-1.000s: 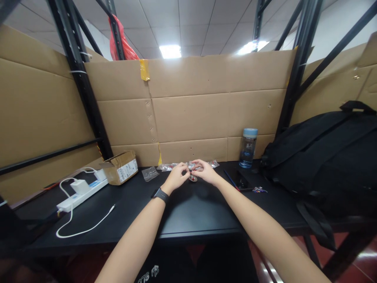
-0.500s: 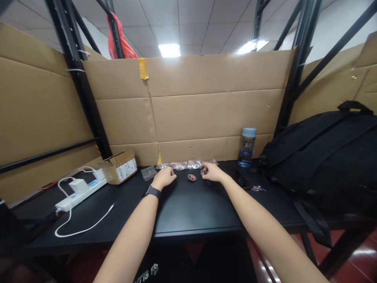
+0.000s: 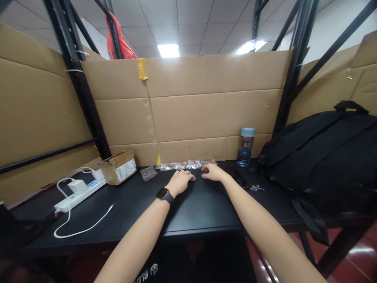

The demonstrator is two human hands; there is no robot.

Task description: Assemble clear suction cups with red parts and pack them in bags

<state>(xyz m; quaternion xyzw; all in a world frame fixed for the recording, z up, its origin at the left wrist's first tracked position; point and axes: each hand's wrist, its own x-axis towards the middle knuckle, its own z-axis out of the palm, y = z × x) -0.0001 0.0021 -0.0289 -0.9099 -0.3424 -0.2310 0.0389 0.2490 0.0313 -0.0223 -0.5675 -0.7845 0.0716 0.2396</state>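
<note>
Over the middle of the black table, my left hand (image 3: 180, 182), wearing a dark wristwatch (image 3: 165, 195), has its fingers closed on a small round disc (image 3: 193, 178). The hand covers most of this disc, and only its edge shows. Just to the right, my right hand (image 3: 213, 173) pinches another small round piece (image 3: 204, 175) between thumb and fingers, mostly hidden. Behind both hands runs a row of clear plastic packets (image 3: 176, 166) with red spots inside. A flat clear plastic bag (image 3: 149, 173) lies left of my left hand.
An open cardboard box (image 3: 119, 168) and a white power strip (image 3: 79, 196) with a loose cable (image 3: 88, 235) are on the left. A water bottle (image 3: 246, 148), keys (image 3: 256, 188) and a black backpack (image 3: 321, 157) stand right. A cardboard wall (image 3: 188, 114) closes the back.
My left hand has moved right and come over the disc that lay uncovered on the table. My right hand stays nearly in place with its small round piece.
</note>
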